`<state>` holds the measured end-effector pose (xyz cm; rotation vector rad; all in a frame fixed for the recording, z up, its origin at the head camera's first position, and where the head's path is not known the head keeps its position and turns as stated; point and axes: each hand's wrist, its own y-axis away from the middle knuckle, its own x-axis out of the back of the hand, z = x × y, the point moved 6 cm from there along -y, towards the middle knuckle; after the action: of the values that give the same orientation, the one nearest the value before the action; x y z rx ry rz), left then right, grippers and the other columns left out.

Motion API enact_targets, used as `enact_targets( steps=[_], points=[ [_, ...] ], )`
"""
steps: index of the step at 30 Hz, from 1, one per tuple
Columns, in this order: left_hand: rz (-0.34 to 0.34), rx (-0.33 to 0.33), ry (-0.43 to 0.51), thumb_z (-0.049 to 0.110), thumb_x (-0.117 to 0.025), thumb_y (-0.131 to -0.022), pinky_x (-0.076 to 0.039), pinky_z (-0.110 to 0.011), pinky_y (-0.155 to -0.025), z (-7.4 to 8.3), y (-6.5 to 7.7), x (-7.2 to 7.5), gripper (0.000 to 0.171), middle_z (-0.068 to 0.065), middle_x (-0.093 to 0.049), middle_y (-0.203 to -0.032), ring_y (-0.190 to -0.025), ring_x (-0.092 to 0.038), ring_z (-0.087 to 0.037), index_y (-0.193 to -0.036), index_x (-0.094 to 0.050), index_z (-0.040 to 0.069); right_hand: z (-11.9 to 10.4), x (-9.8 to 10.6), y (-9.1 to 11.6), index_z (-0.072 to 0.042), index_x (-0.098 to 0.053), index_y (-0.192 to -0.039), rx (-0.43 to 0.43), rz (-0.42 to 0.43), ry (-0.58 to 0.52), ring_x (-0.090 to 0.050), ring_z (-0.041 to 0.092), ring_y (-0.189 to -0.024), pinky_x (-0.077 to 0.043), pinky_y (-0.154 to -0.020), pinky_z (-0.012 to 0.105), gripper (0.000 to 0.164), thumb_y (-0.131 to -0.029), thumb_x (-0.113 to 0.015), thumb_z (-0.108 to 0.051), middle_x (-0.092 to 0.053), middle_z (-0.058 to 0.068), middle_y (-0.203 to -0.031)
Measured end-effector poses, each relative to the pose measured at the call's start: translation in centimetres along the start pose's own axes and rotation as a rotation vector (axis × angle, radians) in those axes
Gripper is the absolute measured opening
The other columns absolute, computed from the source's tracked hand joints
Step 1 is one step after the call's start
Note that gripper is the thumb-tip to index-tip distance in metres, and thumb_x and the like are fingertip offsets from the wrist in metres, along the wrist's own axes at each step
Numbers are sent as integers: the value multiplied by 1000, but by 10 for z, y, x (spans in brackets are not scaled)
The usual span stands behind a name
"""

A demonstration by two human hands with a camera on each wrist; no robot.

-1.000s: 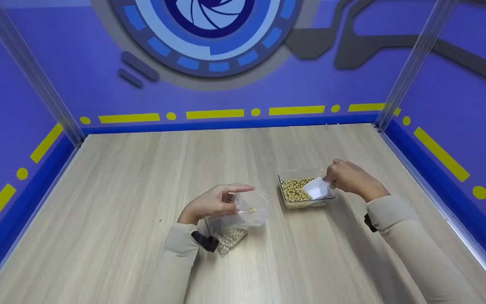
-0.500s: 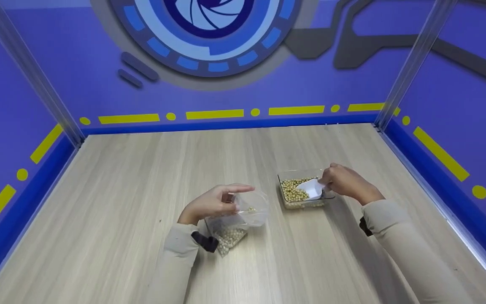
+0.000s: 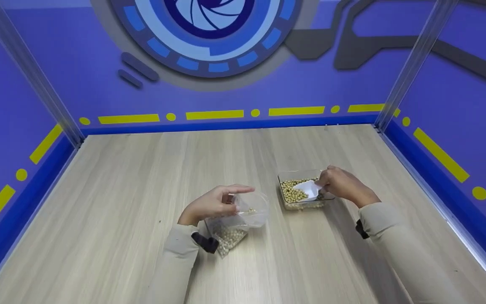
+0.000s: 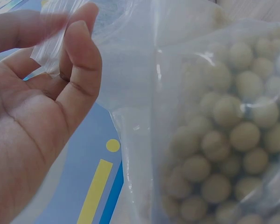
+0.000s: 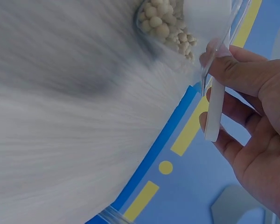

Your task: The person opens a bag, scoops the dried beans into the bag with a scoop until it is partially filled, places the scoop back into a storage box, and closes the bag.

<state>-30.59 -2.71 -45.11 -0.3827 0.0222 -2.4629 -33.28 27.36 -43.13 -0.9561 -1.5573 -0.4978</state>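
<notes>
My left hand pinches the rim of a clear plastic zip bag between thumb and fingers. Round pale-yellow beans, which look like soybeans, fill its lower part, and its mouth faces right. To the right stands a clear rectangular container of the same beans. Over its right rim my right hand grips the handle of a white scoop. The scoop's blade lies among the beans. In the right wrist view the scoop's handle runs between thumb and fingers.
Both hands work above a light wood-grain table. Blue printed panels with yellow marks stand along its back and both sides. Metal posts rise at the back corners.
My right hand has moved left and slightly down, pushing the scoop farther left into the beans. My left hand and the bag hold nearly still.
</notes>
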Motion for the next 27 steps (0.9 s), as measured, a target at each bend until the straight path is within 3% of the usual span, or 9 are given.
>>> enact_targets(
  steps=[5,19,23,27],
  points=[
    [-5,2,-8,-9,-54,-86,-41,-16,-58,-1,0,0,59,-24,-40,-146,-66,-46,-2,-143,-42,0,0,-3,-1,-6,-69,-66,-11,-17,-13,-34,10,-63,-29,-59,25,21,-72,-68,14,-60,2,-64],
    [21,28,-11,-6,-59,-88,-42,-16,-58,0,2,0,57,-19,-44,-145,-68,-47,-3,-142,-46,5,-4,-5,-5,-4,-71,-71,4,-52,41,-39,12,-64,-34,-59,26,13,-76,-68,9,-65,3,-69],
    [13,37,48,-8,-56,-88,-41,-17,-56,-2,3,-1,57,-22,-57,-113,-64,-46,-3,-143,-45,4,-6,-8,-7,-3,-66,-67,13,-68,23,-36,11,-61,-31,-57,26,18,-76,-65,13,-57,1,-62],
    [11,44,71,-8,-53,-88,-39,-17,-54,-4,3,-1,57,-6,-50,-78,-60,-43,-4,-143,-44,3,-5,-10,-8,-4,-65,-65,-7,-63,14,-35,12,-59,-30,-55,26,20,-74,-64,14,-55,1,-61]
  ],
)
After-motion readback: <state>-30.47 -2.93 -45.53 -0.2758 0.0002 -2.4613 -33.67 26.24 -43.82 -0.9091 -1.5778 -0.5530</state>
